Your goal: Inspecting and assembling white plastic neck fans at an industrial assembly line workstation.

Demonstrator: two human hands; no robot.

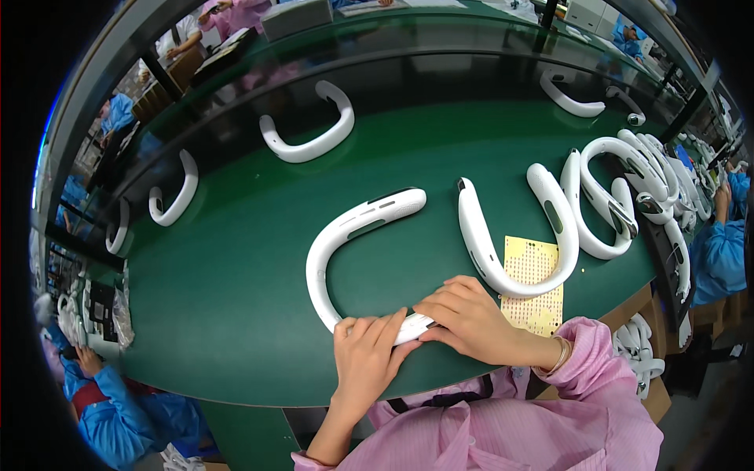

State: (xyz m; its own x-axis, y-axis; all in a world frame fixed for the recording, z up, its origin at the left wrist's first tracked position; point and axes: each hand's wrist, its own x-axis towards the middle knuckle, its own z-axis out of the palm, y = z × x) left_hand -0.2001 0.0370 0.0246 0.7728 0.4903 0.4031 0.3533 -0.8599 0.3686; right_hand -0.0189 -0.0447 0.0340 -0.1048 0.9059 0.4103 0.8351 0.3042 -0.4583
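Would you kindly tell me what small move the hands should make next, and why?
Probably, the left hand should steady the white, C-shaped, plastic-looking device while the right hand lifts slightly off its near end, because both hands hold that near arm and the right one hides its tip from view.

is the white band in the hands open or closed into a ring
Open: the white band forms a C, its far tip apart from the end held by the left hand and right hand.

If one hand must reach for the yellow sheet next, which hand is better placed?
Likely the right hand: it holds the white band on the side nearer the yellow sheet; the left hand holds it farther away.
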